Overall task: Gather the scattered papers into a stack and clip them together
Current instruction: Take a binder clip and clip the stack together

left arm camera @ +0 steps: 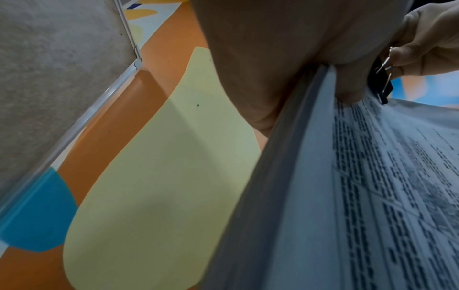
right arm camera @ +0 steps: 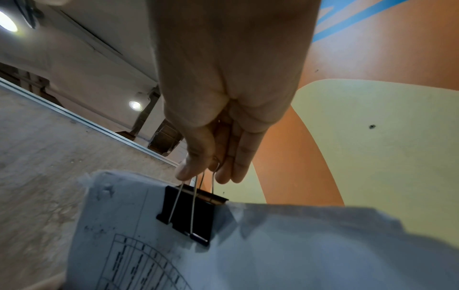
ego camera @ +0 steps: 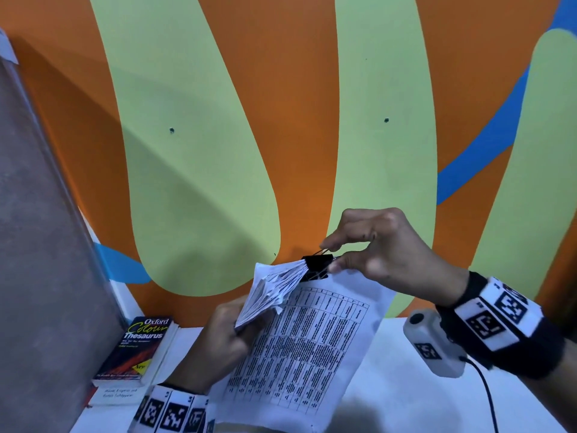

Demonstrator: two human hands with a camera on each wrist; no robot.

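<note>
A stack of printed papers (ego camera: 299, 348) is held up off the white table, its top sheet showing a dense table of text. A black binder clip (ego camera: 317, 267) sits on the stack's top edge. My right hand (ego camera: 334, 256) pinches the clip's wire handles (right arm camera: 196, 188) between thumb and fingers. My left hand (ego camera: 231, 335) grips the stack's left edge, where the sheets (ego camera: 270, 295) fan apart and curl. In the left wrist view the paper edge (left arm camera: 285, 176) runs past the palm, with the clip (left arm camera: 381, 82) beyond. The right wrist view shows the clip (right arm camera: 191, 213) biting the paper (right arm camera: 273, 251).
An Oxford thesaurus (ego camera: 134, 350) lies on another book at the table's left, beside a grey partition panel (ego camera: 46, 245). The orange, green and blue wall (ego camera: 281, 120) stands right behind. A cable (ego camera: 487, 398) runs from my right wrist camera over the white table (ego camera: 406, 401).
</note>
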